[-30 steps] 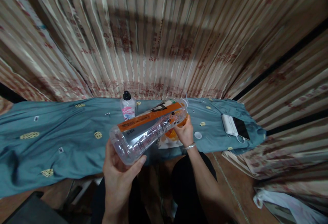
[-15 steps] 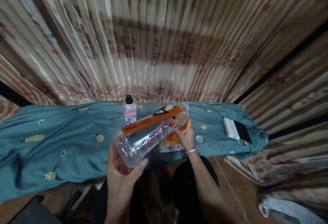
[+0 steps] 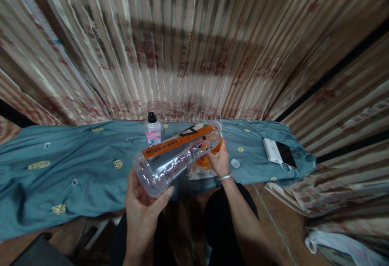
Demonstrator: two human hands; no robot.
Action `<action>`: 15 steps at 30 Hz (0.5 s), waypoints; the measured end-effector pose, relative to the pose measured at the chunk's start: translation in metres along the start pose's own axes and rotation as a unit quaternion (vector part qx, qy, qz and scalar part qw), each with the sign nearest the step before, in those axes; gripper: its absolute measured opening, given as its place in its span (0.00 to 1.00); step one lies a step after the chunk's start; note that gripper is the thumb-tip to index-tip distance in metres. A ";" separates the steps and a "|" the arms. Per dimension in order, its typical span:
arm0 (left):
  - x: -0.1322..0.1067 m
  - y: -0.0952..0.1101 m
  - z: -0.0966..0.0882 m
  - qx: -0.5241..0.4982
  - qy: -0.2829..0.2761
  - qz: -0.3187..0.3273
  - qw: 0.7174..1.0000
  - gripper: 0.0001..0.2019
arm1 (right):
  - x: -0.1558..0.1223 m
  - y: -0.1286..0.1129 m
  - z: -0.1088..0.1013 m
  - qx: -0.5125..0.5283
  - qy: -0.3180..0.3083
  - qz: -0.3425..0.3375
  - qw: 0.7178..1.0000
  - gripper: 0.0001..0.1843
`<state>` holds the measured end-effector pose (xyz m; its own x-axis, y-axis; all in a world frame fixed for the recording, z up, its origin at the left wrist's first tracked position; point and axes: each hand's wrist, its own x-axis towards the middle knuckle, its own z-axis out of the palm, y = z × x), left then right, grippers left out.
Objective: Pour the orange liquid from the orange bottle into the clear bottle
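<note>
A large clear plastic bottle (image 3: 179,158) with an orange and grey label is held at a slant, its base toward me and its neck pointing to the far right. My left hand (image 3: 142,201) is closed around the base end, thumb along the underside. Beside the neck, my right hand (image 3: 219,158) is wrapped around an orange see-through container (image 3: 204,161), mostly hidden behind the bottle. No liquid shows in the clear bottle. Under the orange container lies a white patterned packet or sheet (image 3: 199,173). A small round white cap (image 3: 235,163) rests right of my right hand.
A small bottle with a black cap (image 3: 152,130) and pink label stands behind the large bottle. On the right lie a white power bank (image 3: 272,151) and a black phone (image 3: 285,154), joined by a cable. A teal cloth (image 3: 91,164) covers the surface; striped curtains (image 3: 182,55) hang behind.
Both hands and the large bottle keep almost the same pose. The whole view has shifted slightly, with things appearing a little further left.
</note>
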<state>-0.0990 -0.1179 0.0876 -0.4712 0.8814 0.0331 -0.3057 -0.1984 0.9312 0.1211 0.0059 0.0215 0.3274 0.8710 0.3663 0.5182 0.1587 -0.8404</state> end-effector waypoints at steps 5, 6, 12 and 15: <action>0.001 -0.004 -0.004 -0.003 -0.005 -0.001 1.000 0.47 | 0.000 0.000 0.000 -0.002 0.003 0.014 1.000 0.28; 0.001 -0.005 -0.005 -0.004 -0.010 -0.002 1.000 0.48 | 0.000 0.000 0.000 -0.004 0.002 0.017 1.000 0.28; 0.002 -0.006 -0.007 -0.004 -0.016 -0.005 1.000 0.48 | 0.001 0.000 0.000 -0.001 0.003 0.013 1.000 0.30; 0.002 -0.005 -0.004 0.000 -0.002 -0.005 1.000 0.48 | 0.001 0.001 0.001 -0.012 0.009 0.011 1.000 0.30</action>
<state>-0.1018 -0.1173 0.0818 -0.4647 0.8851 0.0262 -0.3104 -0.1905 0.9313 0.1215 0.0069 0.0202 0.3532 0.8656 0.3549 0.5290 0.1281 -0.8389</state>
